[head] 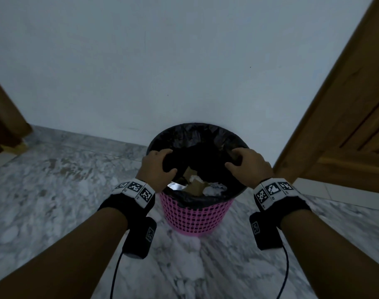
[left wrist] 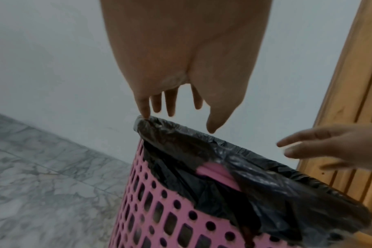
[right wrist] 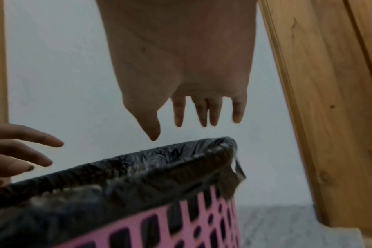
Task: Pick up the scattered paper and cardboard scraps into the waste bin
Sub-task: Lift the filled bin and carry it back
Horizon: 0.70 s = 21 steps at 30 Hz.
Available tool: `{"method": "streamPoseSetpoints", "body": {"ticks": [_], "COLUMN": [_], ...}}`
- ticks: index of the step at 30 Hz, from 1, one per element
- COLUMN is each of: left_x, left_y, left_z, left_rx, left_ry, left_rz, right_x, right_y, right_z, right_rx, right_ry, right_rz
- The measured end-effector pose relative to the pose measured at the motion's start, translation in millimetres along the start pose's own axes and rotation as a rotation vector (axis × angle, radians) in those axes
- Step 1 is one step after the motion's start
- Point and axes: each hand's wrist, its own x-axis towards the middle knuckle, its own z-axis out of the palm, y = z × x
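A pink perforated waste bin with a black liner stands on the floor against the white wall. Inside lie brown cardboard scraps and crumpled white paper. My left hand hovers over the bin's left rim with fingers spread and holds nothing. My right hand hovers over the right rim, also empty. In the left wrist view the left hand points straight fingers down, and its outermost fingertip looks to touch the liner rim. The right wrist view shows the right hand just above the liner, apart from it.
A wooden door and frame stand close on the right of the bin. Dark wooden furniture sits at the far left. Grey marble floor spreads around the bin. Thin black cables hang from my wrist units.
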Motion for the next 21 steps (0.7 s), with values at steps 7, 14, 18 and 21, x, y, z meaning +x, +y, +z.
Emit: {"method": "streamPoseSetpoints", "body": {"ticks": [7,14,18,21], "left_x": [17,28,35,39], "left_y": [-17,-31,-35,-41], "left_z": [16,28,33,30], "left_rx": [-0.048,-0.272,-0.325,-0.339], "left_ry": [-0.007,0.083,0.098,0.056], "left_rz": [-0.227,-0.315,-0.298,-0.279], "right_x": [6,8,0,-3], "right_y": [26,43,37,32], "right_z": [27,50,46,45], "right_rx": [0.329,0.567,0.604,0.607], "right_ry": [-0.07,-0.042,0.006,0.079], "right_rz": [0.261,0.242,0.29,0.307]}}
